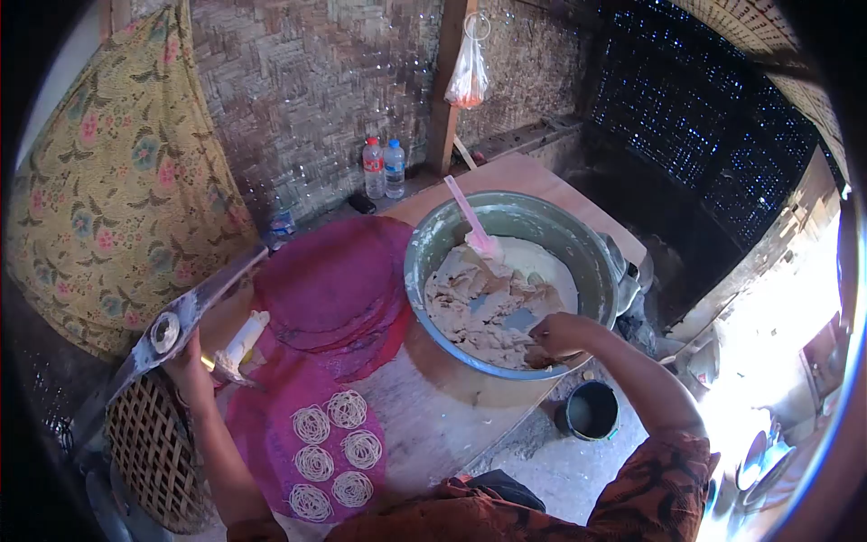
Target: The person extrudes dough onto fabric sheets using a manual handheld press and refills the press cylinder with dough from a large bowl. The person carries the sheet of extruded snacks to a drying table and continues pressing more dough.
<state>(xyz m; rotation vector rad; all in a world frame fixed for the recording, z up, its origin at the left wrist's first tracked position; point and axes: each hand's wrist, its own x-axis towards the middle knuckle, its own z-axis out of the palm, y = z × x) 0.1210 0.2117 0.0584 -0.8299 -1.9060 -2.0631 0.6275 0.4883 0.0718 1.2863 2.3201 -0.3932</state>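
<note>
My right hand [558,335] reaches into a large round basin [417,312], its fingers closed at the near right edge of the pale, lumpy dough [456,312]. A pink spatula [470,215] stands in the dough, leaning on the far rim. On the left, my left hand [188,369] is closed at the edge of a long board [194,303]; its grip is partly hidden. A round hole in that board holds white dough [165,333]. Beside this hand lies a white, dough-smeared cylinder [244,340]. Several round nests of thin noodle strands [313,462] rest on a pink mesh sheet [262,434].
Stacked round purple mesh sheets [334,280] lie left of the basin on the table [433,434]. A dark bucket [591,411] stands below the basin at right. Two bottles [384,169] stand by the woven wall. A lattice basket [149,452] sits at lower left.
</note>
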